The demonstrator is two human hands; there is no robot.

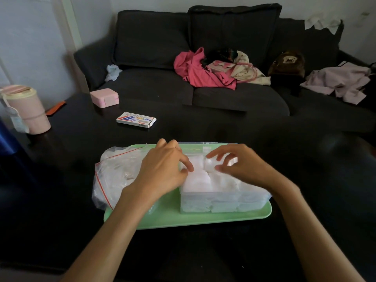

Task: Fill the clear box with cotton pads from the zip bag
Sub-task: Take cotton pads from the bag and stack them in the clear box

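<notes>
A clear box (223, 202) stands on the right half of a green tray (173, 218), packed to its top with white cotton pads (205, 180). Its clear lid (203, 146) lies open behind it. A zip bag (114, 176) with a red seal strip lies on the tray's left side, with pads still inside. My left hand (164, 167) rests over the box's left edge, its thumb and forefinger pinching at the top pads. My right hand (240, 163) hovers over the box's far side, fingers curled, pinching a small stack of pads (210, 164).
The tray sits on a dark table (203, 127). Further back on it lie a colourful flat carton (136, 119), a pink case (104, 97) and a pink lidded cup (28, 108). A dark sofa (203, 58) with clothes stands behind.
</notes>
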